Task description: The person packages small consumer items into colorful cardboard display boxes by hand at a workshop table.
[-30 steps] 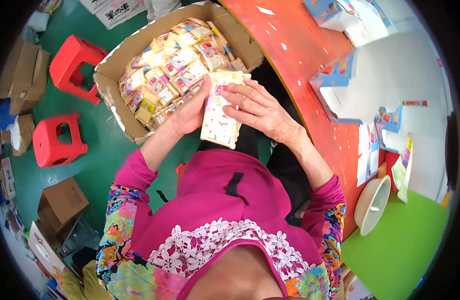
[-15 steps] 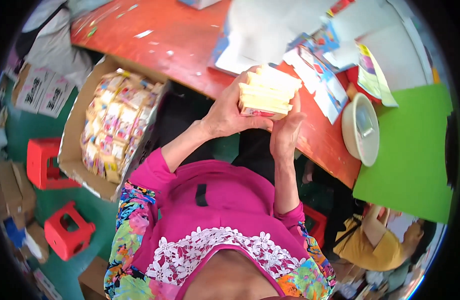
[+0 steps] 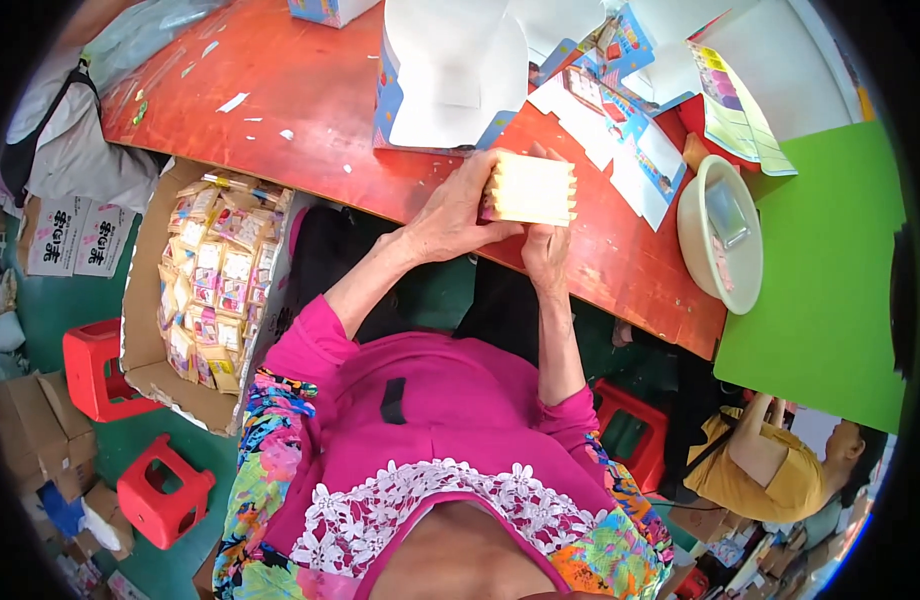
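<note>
A stack of small pale-yellow packets is held between my two hands over the front edge of the red table. My left hand is closed around the stack's left side, its thumb along the lower edge. From below and behind, my right hand grips the right part, with several fingers hidden by the stack. Just beyond, on the table, stands an open blue-and-white paper box, its white inside showing. To my left, a large cardboard carton holds many small wrapped packets like the held ones.
The red table carries flattened printed card pieces and a cream plastic basin with a clear tray inside. A green board lies at the right. Red stools stand on the floor. A person in yellow sits at the lower right.
Held by both hands, the packet stack has turned so its ridged edges line up more evenly. My right hand has gone further under and behind it. The whole view has shifted slightly.
</note>
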`<state>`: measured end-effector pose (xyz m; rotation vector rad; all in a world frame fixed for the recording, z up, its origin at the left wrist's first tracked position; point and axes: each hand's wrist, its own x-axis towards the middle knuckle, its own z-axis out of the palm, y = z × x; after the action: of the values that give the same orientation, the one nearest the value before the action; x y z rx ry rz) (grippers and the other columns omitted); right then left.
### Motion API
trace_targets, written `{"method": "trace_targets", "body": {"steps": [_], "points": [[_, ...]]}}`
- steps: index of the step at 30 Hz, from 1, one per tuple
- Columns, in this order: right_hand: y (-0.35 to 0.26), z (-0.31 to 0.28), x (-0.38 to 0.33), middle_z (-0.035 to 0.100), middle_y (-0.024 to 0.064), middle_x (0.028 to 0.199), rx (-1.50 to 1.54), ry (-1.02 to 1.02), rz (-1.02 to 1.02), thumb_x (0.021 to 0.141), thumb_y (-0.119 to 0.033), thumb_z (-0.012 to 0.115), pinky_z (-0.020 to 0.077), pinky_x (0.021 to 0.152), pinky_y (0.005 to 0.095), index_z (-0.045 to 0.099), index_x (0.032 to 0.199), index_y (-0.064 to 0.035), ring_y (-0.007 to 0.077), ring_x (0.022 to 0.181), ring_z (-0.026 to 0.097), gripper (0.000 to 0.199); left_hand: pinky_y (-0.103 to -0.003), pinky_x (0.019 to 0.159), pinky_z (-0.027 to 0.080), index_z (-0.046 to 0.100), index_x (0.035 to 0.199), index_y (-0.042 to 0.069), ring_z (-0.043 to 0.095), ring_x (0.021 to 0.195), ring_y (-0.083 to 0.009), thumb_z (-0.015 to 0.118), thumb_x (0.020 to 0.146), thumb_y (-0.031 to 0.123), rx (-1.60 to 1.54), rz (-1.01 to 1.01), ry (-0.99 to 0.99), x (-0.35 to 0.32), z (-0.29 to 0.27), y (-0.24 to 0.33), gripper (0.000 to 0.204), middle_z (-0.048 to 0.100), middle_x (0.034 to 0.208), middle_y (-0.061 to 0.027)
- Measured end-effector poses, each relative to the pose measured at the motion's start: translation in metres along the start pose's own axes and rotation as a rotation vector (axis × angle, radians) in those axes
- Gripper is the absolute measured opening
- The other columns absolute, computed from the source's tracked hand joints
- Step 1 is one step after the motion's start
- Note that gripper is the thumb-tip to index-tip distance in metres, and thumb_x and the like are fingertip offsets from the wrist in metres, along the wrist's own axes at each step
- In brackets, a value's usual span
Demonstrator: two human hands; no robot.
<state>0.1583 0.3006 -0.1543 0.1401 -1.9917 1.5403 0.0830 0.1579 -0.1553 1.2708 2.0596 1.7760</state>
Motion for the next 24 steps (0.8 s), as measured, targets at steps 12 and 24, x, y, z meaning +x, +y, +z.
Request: {"method": "trace_targets", "body": {"steps": [12,24], "points": [[-0.064,-0.001,0.029,0.044,0.0168,0.145,0.252,0.059,-0.035,0.096,-0.035,0.055,0.0397,0.106,0.0398,0.042,0.142,-0.0020,0.0269,0.129,0.049,0.058,-0.032,0.093,0.048,0.055,0.122,0.005,0.063,0.103,-0.0241,0.077,0.074,0.011,-0.092,0.063,0.228,-0.006,-0.038,0.061,0.053,0.063,0.111,-0.0083],[-0.045,0.010,0.099,0.055,0.0155,0.108,-0.559,-0.362,-0.494,0.081,0.001,0.067,0.0525,0.078,0.0368,0.059,0.094,0.0022,0.0299,0.096,0.060,0.015,-0.031,0.082,0.054,0.043,0.120,0.003,0.062,0.098,-0.0176,0.076,0.079,0.005,-0.711,0.149,0.734,0.113,-0.039,0.070,0.053,0.055,0.111,-0.0088]]}}
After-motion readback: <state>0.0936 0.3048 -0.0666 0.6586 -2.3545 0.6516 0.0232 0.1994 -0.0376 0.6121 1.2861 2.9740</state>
